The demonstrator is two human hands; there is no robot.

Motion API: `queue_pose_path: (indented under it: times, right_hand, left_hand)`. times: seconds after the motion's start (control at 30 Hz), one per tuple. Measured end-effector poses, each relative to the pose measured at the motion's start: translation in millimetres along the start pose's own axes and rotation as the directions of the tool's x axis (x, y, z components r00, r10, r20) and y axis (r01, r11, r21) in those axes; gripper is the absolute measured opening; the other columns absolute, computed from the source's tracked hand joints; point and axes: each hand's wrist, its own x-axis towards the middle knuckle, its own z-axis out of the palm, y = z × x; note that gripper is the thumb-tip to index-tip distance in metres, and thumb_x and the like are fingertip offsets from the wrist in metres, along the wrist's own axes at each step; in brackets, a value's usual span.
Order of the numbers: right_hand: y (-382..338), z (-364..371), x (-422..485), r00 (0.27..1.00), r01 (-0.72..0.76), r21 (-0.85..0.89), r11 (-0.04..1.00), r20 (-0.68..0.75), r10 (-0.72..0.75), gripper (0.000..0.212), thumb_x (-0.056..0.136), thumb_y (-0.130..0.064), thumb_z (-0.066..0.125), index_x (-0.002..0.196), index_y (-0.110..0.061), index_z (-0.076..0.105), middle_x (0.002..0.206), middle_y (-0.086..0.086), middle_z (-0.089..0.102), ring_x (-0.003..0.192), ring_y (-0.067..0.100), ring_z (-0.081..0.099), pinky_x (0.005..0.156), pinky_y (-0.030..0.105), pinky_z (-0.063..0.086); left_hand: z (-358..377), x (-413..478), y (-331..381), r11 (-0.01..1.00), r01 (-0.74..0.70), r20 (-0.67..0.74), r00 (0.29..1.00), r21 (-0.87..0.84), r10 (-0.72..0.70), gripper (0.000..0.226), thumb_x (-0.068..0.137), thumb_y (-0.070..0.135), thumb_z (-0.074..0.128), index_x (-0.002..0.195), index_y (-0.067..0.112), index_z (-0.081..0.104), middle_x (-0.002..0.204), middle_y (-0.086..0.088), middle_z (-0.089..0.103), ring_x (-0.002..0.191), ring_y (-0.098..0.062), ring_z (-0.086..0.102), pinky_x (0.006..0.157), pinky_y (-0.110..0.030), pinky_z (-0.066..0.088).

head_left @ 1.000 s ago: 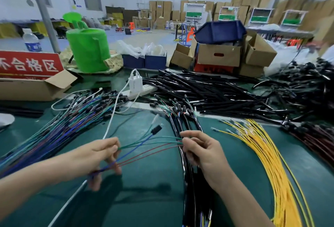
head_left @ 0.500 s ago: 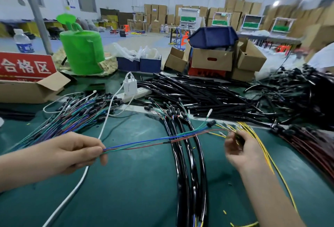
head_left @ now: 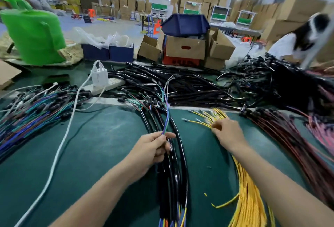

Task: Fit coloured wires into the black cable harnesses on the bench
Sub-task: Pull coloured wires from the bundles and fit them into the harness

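Coloured wires (head_left: 167,118), motion-blurred, in left hand (head_left: 153,149)

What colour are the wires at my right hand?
The wires at the right hand are yellow, seen best in the head view.

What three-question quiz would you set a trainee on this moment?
1. True or false: the right hand grips a black harness.
2. The left hand pinches: A coloured wires, B white cable, C a box?
3. What colour are the wires just right of the yellow wires?
Key: 1 false, it is at the yellow wires; 2 A; 3 red wires.
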Motion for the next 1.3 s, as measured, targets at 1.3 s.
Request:
queue_pose_path:
  times: [1.3]
  right_hand:
    - [-201, -57, 45, 0.996, 0.003, 0.700, 0.715, 0.060, -0.062, 0.013, 0.101, -0.006, 0.036, 0.093, -0.001, 0.045, 0.074, 0.025, 0.056, 0.038, 0.018, 0.050, 0.039, 0.022, 0.043]
  left_hand:
    - [-15, 8, -5, 0.918, 0.097, 0.264, 0.965, -0.385, 0.009, 0.029, 0.098, 0.003, 0.035, 0.118, 0.005, 0.056, 0.111, -0.009, 0.070, 0.102, -0.019, 0.067, 0.092, -0.029, 0.052]
